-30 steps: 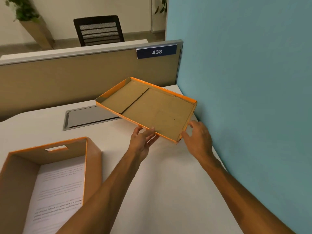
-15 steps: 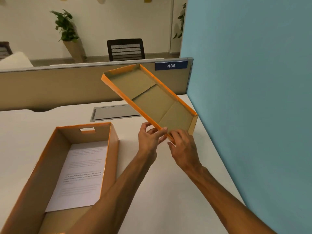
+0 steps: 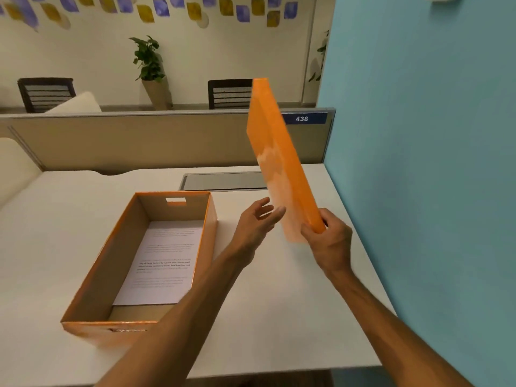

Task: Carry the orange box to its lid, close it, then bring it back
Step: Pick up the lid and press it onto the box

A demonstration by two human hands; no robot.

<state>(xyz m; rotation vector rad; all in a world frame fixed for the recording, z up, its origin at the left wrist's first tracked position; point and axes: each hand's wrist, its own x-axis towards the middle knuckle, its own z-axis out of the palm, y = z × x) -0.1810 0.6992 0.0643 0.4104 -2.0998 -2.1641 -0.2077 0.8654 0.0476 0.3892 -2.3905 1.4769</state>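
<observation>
The orange box (image 3: 110,277) stands open on the white desk at lower left, with a printed sheet of paper (image 3: 164,261) lying inside. Its orange lid (image 3: 275,152) is up in the air, tipped nearly on edge, with its orange outer face toward me. My right hand (image 3: 328,238) grips the lid's near lower corner. Just left of the lid my left hand (image 3: 255,222) hovers with fingers spread, holding nothing, its fingertips close to the lid's lower edge.
A turquoise wall (image 3: 418,163) borders the desk (image 3: 293,317) on the right. A beige partition (image 3: 139,138) with a "438" plate (image 3: 303,118) closes the back. A grey cable hatch (image 3: 223,181) sits in the desk behind the box. Chairs and a plant stand beyond.
The lid has been flipped from inner side up to nearly vertical with its orange face toward me. My left hand has let go of it. The view has tilted upward.
</observation>
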